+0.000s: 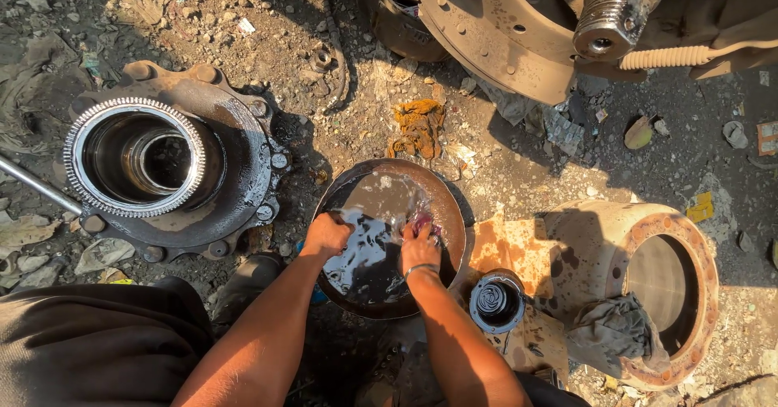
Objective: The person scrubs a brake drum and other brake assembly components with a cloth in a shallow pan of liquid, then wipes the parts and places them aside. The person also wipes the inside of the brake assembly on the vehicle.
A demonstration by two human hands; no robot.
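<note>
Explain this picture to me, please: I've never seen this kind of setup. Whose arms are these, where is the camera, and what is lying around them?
The single picture comes from a camera worn on a person's head, looking straight down at dirt ground littered with scraps. The two bare arms are that person's own. Both hands are in a round metal basin of dark oily liquid. The left hand is closed at the basin's edge; what it grips is hidden. The right hand presses a small pinkish object, too blurred to identify, into the liquid. To the left lies a greasy wheel hub with a toothed ring. To the right, a rusty brake drum lies on its side, with a grey rag draped over it. A small black round cap sits beside the basin. An orange rag lies beyond.
</note>
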